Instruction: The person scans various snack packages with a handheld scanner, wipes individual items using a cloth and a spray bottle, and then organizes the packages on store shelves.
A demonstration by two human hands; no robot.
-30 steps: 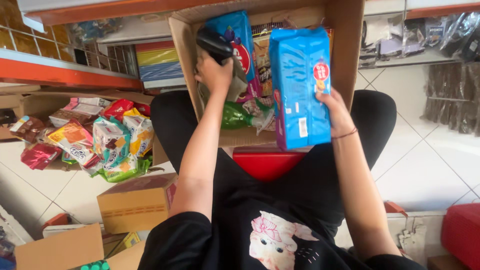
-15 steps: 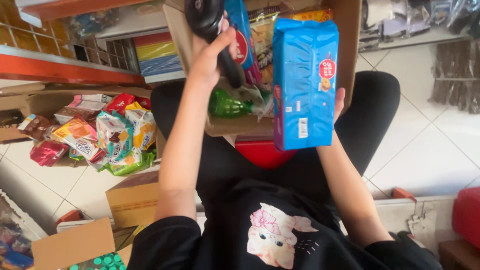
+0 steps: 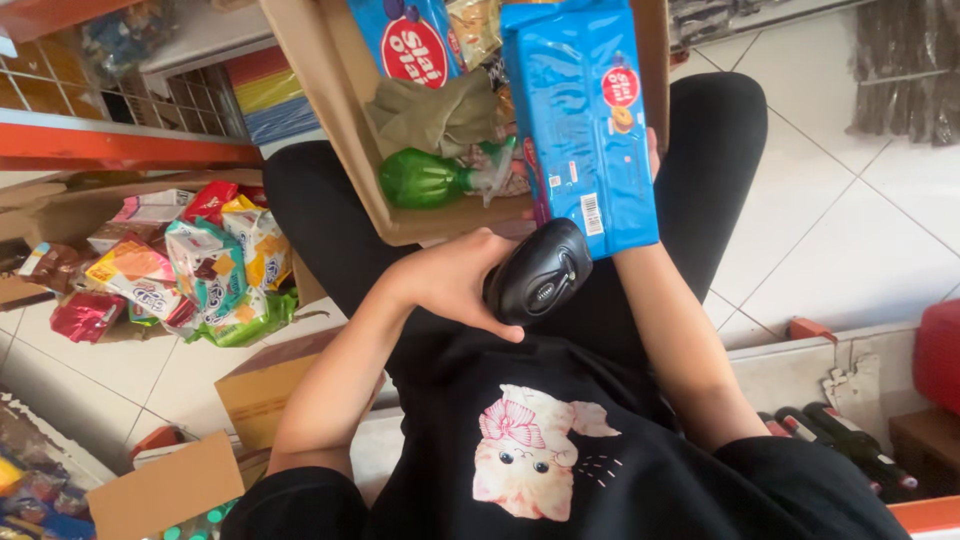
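The black scanner (image 3: 540, 272) has been brought down from the cardboard box (image 3: 330, 130) and is being gripped in the left hand (image 3: 455, 285) just below the blue biscuit pack (image 3: 580, 120), which is being held upright by the right hand (image 3: 652, 150), barcode being lined up.

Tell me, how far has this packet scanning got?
Possibly done: the snack packets heaped on the floor, though nothing proves it. In hand: the left hand holds a black scanner under the blue packet that the right hand holds up. Left: the cardboard box on the lap still holds more packets and a green bottle.
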